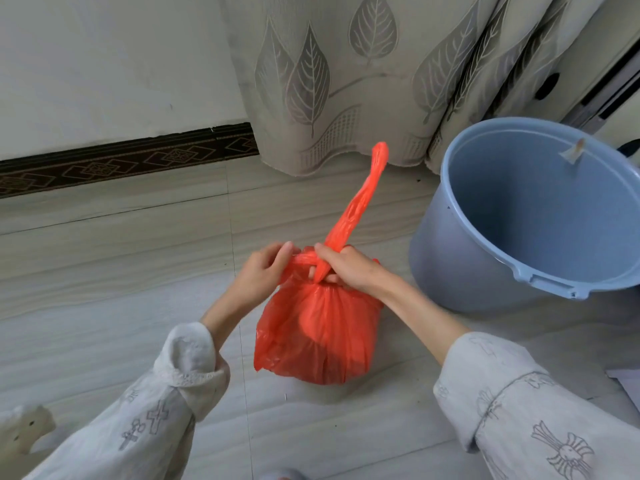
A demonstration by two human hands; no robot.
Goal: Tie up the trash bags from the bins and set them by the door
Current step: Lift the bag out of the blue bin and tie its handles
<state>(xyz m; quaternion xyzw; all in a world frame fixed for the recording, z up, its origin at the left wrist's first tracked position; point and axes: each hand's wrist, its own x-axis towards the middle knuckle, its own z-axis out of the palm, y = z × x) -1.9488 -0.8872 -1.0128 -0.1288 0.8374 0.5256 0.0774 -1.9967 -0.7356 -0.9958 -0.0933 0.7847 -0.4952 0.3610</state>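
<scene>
Fingers of left hand (265,271) and right hand (341,268) clenched on red bag's (318,334) twisted handles.

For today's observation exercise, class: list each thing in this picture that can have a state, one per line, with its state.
Orange plastic trash bag: full, on floor, knot half tied, one twisted tail sticking up.
Blue plastic bucket: upright, unlined, nearly empty.
Left hand: gripping one bag tail.
Right hand: gripping the other.
Leaf-patterned curtain: hanging down.

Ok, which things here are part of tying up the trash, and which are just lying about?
Part of the job:
red trash bag
its twisted handle
left hand
right hand
blue bin

Just there:
leaf-print curtain
paper scrap at the right edge
</scene>
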